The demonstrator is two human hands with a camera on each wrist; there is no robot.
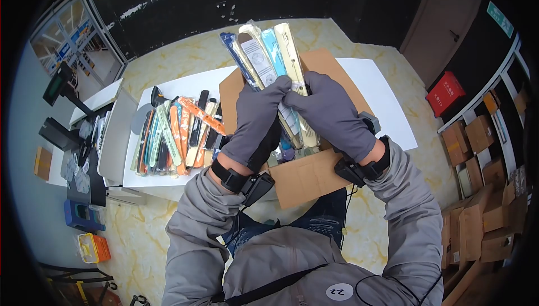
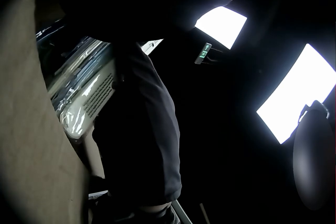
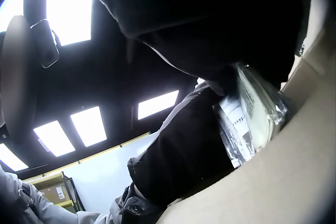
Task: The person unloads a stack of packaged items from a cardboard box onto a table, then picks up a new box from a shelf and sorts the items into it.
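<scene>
In the head view, both gloved hands hold a fanned bundle of long, slim, flat pieces in clear plastic (image 1: 289, 53) above an open cardboard box (image 1: 306, 179). Cream, light blue and dark blue pieces show in it, one with a printed paper slip. My left hand (image 1: 255, 109) grips the bundle's left side, and my right hand (image 1: 328, 109) its right side, thumbs close together in front. The left wrist view shows a pale piece (image 2: 86, 106) with rows of slots. In the right wrist view, wrapped ends (image 3: 257, 116) stick out beside the dark glove.
The box stands on a white table (image 1: 382, 98). Left of it lies a heap of similar wrapped pieces (image 1: 171, 137) in orange, green, black and cream. Cardboard boxes (image 1: 477, 216) crowd the right side, near a red bin (image 1: 445, 94). A monitor (image 1: 59, 84) stands far left.
</scene>
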